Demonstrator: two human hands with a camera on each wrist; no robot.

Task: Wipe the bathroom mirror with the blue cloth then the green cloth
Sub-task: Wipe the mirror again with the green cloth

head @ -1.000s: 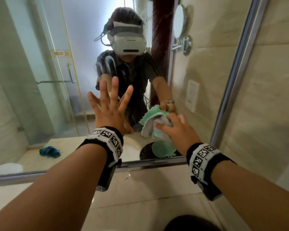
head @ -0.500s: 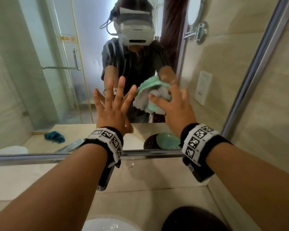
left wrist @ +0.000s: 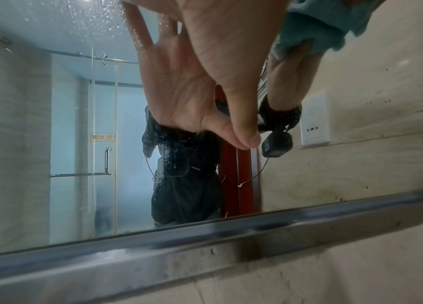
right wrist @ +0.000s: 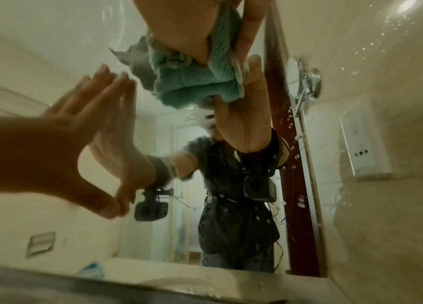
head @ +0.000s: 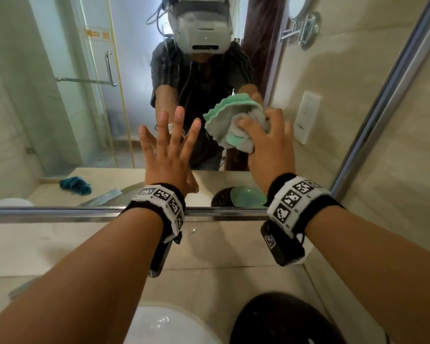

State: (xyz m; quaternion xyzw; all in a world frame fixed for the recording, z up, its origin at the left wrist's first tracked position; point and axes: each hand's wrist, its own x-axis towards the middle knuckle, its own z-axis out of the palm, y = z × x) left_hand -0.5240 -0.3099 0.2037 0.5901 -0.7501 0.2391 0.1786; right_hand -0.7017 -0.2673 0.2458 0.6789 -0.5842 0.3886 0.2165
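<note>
While the head view shows the left hand (head: pixel 168 155) flat on the bathroom mirror (head: pixel 60 120) with fingers straight and spread, the right hand (head: pixel 271 147) clutches the bunched green cloth (head: pixel 230 120) against the glass just beside it. From the left wrist, the thumb tip meets its reflection. From the right wrist, curled fingers grip the cloth against the water-spotted glass.

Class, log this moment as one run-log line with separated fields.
phase: green-cloth wipe | right hand: grips green cloth on mirror | left hand: flat on glass | blue cloth: reflected on counter
</note>
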